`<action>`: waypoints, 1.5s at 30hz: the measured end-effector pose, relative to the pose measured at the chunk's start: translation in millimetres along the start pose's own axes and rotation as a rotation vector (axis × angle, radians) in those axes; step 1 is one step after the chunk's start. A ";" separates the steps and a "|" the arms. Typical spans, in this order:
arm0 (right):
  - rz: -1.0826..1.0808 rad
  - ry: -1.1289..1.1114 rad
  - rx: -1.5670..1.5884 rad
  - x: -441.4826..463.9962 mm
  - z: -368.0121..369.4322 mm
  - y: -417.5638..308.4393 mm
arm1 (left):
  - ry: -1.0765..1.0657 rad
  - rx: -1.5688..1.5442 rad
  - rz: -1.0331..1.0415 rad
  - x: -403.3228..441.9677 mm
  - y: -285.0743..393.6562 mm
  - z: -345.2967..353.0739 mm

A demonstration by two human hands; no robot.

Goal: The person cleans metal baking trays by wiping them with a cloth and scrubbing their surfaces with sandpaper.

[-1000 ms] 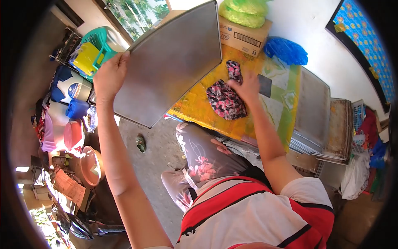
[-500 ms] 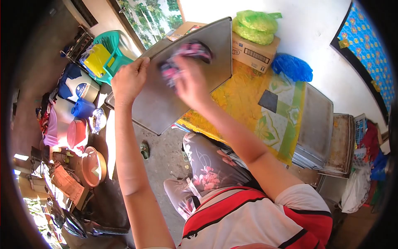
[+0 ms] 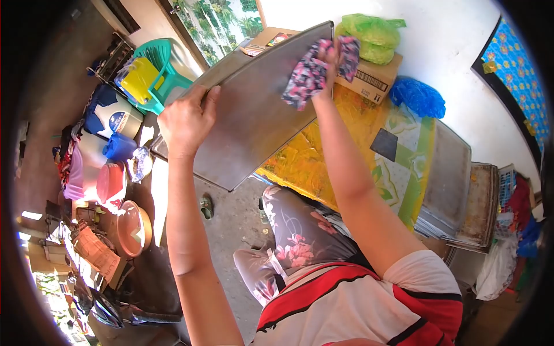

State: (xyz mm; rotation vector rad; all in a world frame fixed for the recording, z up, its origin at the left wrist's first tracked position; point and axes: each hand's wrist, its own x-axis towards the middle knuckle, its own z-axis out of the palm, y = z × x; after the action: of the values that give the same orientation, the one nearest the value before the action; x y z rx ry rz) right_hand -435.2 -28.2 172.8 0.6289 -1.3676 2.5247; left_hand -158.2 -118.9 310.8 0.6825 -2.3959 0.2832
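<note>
A large grey metal baking tray (image 3: 248,127) is held up tilted in front of me. My left hand (image 3: 187,120) grips its upper left edge, thumb on the near face and fingers wrapped behind. At the tray's right edge, my right hand (image 3: 328,66) is closed on a pink-and-black patterned cloth (image 3: 306,81). Part of the cloth lies against the tray face and part sticks out past the edge. The fingers of the right hand are slightly blurred and partly covered by the cloth.
A table with a yellow cover (image 3: 306,153) stands ahead, bearing a cardboard box (image 3: 369,81), a green plastic bag (image 3: 372,37) and a blue plastic bag (image 3: 416,97). Stacked trays (image 3: 447,179) are at the right. A green chair (image 3: 164,78) and an orange basin (image 3: 131,229) stand left.
My right hand has moved the cloth from the middle of the tray to its right edge. My left hand keeps its grip, and the tray has tilted slightly.
</note>
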 end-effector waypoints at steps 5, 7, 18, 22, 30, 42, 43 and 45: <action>-0.268 0.235 -0.656 -47.5 -46.5 53.1 | 0.011 -0.054 -0.008 1.7 -0.2 5.0; -0.091 0.176 -0.639 -58.8 -49.9 42.8 | 0.008 -0.046 -0.003 4.8 0.1 5.4; -0.486 -0.066 -0.722 18.8 2.1 -48.1 | 0.098 -0.035 -0.034 -7.8 -19.5 10.9; 0.146 0.117 0.398 -16.4 -13.0 -13.7 | 0.139 -0.037 -0.045 -10.7 -24.5 12.5; 0.342 0.293 -0.111 -103.6 -74.2 76.8 | 0.190 -0.030 -0.058 -16.7 -33.6 13.5; 0.937 0.156 0.650 -339.0 4.0 37.1 | 0.019 0.058 -0.174 -9.2 -18.2 10.4; 1.004 0.075 0.477 -349.7 12.3 14.7 | 0.021 0.055 -0.177 -9.8 -17.1 10.6; 1.101 -0.014 0.397 -396.3 13.9 30.2 | -0.003 0.043 -0.162 -10.0 -13.2 8.9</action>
State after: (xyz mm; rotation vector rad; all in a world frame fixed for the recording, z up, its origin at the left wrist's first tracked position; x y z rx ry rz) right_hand -90.3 -46.7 -24.3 -0.1667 -1.4627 3.6876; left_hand -148.9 -129.2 298.0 0.8913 -2.3266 0.2664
